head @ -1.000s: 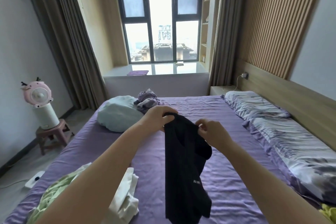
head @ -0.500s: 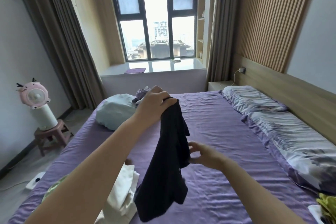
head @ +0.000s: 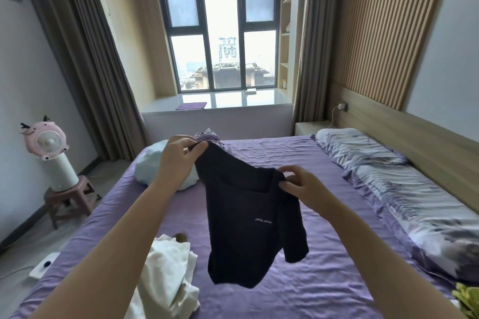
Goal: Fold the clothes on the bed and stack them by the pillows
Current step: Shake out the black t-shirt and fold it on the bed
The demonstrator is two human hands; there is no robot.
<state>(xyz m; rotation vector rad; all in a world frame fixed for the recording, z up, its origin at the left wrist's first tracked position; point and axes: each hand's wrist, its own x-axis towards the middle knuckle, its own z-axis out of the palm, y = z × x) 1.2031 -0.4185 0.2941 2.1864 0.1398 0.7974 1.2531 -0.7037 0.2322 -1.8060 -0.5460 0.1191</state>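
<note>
Purple bed (head: 298, 292) | left hand (head: 178, 160), right hand (head: 303, 186) — both pinch black shirt (head: 248, 217) aloft

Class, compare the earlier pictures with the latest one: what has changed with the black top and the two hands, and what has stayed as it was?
The right hand, which had dropped to the black top's side, now pinches its other shoulder, spreading it open. The left hand still grips the first shoulder. The white clothes and pillows lie unchanged.
</note>
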